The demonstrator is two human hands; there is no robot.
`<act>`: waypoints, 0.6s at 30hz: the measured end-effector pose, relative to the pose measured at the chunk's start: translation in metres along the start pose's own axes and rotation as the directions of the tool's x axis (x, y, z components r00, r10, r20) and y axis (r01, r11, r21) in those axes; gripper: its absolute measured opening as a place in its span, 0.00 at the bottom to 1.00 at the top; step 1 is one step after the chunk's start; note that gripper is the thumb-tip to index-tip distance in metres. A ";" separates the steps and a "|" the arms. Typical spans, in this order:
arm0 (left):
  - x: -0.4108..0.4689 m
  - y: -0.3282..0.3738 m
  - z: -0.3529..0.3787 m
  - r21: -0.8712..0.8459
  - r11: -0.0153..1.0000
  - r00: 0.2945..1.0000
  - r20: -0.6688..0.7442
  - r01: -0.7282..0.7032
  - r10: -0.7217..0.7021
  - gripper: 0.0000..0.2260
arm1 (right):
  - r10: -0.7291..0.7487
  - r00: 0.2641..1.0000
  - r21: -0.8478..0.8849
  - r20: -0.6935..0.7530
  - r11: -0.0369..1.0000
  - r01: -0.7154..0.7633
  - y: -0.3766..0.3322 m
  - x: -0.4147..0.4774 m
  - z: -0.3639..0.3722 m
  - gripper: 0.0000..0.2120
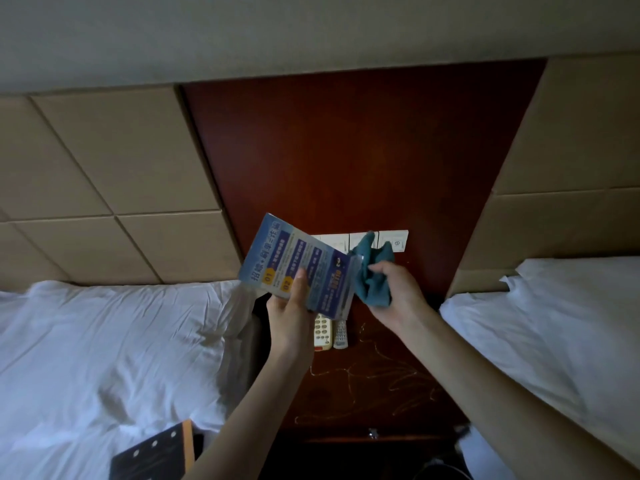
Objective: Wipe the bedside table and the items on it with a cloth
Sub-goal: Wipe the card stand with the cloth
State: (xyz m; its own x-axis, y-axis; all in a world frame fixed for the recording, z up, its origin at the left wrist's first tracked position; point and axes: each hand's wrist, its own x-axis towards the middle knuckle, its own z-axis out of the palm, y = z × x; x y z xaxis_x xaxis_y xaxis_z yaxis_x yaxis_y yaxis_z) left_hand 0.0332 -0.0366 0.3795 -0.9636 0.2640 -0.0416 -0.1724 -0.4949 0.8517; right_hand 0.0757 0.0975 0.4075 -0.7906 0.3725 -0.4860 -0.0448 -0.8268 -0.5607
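Observation:
My left hand [289, 308] holds a blue printed sign card [304, 263] up above the bedside table, thumb on its front face. My right hand [394, 292] grips a bunched teal cloth [372, 275], which touches the card's right edge. The dark wooden bedside table [374, 382] lies below, its top marked with pale scratches. Two remote controls, a cream one [322, 332] and a grey one [340, 336], lie side by side at the back of the table, partly hidden by the card and my left hand.
White-sheeted beds flank the table, one on the left [104, 341] and one on the right [554, 323]. A white switch panel [391, 239] sits on the red-brown wall panel behind. A dark folder with an orange edge [156, 452] lies on the left bed.

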 end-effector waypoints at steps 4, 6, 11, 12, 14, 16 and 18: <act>0.000 0.002 0.006 0.010 1.000 0.999 -0.031 -0.008 0.009 0.06 | 0.002 1.000 -0.138 -0.017 0.990 -0.004 0.017 -0.005 -0.007 0.09; 0.006 0.008 0.007 0.003 1.000 0.999 -0.048 -0.014 0.014 0.07 | 0.041 0.999 -0.259 -0.016 0.965 -0.044 0.033 -0.010 -0.011 0.09; 0.014 0.020 -0.001 0.079 0.996 0.998 -0.043 -0.052 0.055 0.07 | 0.117 0.993 -0.282 0.019 0.953 -0.107 0.052 -0.014 -0.006 0.08; 0.013 0.020 -0.004 0.090 0.995 0.998 -0.046 -0.047 0.051 0.09 | 0.119 0.993 -0.260 0.024 0.960 -0.108 0.050 -0.013 -0.004 0.08; 0.009 0.019 -0.014 0.121 0.992 0.998 -0.034 -0.044 0.048 0.13 | 0.105 0.994 -0.197 0.031 0.976 -0.097 0.043 -0.007 -0.002 0.10; 0.004 0.015 -0.027 0.172 0.984 0.999 -0.022 -0.041 0.046 0.09 | 0.073 0.997 -0.167 0.016 0.983 -0.070 0.035 0.000 -0.001 0.12; -0.001 0.011 -0.039 0.189 0.982 0.999 -0.046 -0.004 0.013 0.06 | 0.046 0.999 -0.192 0.005 0.980 -0.044 0.032 0.006 -0.001 0.11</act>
State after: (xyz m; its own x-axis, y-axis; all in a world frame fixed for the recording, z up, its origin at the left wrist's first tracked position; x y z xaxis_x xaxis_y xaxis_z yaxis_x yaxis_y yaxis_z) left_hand 0.0241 -0.0747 0.3681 -0.9743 0.2187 -0.0543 -0.1264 -0.3307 0.9352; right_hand 0.0696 0.0741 0.3862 -0.7948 0.3319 -0.5080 0.1084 -0.7461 -0.6570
